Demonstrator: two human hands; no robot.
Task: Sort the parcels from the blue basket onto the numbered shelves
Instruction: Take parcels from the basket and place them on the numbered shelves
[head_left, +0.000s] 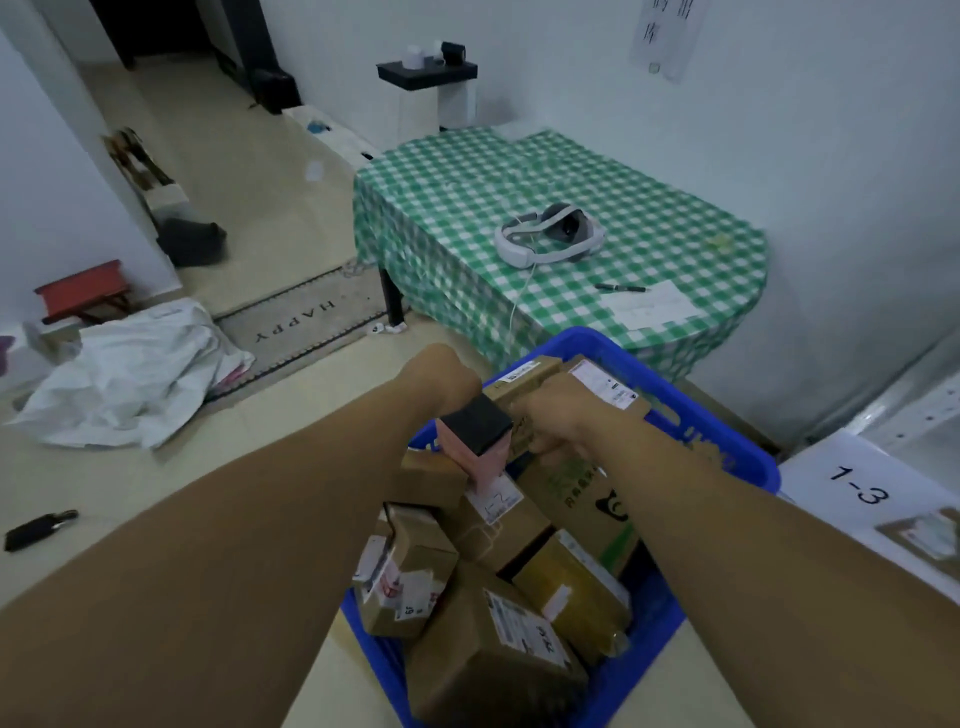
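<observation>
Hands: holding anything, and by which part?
Right hand grips a cardboard parcel by its near edge; left hand seems to hold a pink block, fingers hidden.

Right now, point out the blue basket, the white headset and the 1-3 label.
blue basket (753, 462): head view, right wall.
white headset (587, 239): head view, front shell.
1-3 label (857, 488): head view, on the digits.

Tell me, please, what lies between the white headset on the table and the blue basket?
In the head view, a black pen and a white sheet of paper lie on the checked tablecloth between the headset and the blue basket.
</observation>
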